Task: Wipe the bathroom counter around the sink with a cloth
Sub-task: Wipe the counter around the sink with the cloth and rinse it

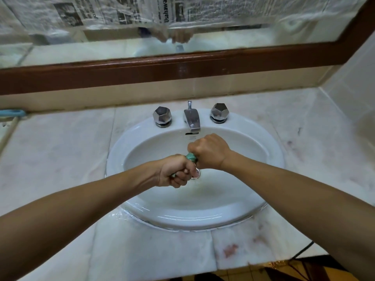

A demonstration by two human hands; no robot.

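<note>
A pale marble bathroom counter (60, 159) runs below a brown-framed mirror (142, 49) that is partly covered with newspaper (113, 11). A white oval sink (125, 138) sits in the counter's middle, with a chrome faucet (192, 118) between two faceted knobs at its far rim. Both hands are over the basin, above the drain (197, 173). The left hand (175, 173) and right hand (209, 152) are each fisted tight around a green cloth (191, 156). The cloth is bunched into a rope, and only a short stretch shows between the fists. Its long axis runs diagonally from near-left to far-right.
</note>
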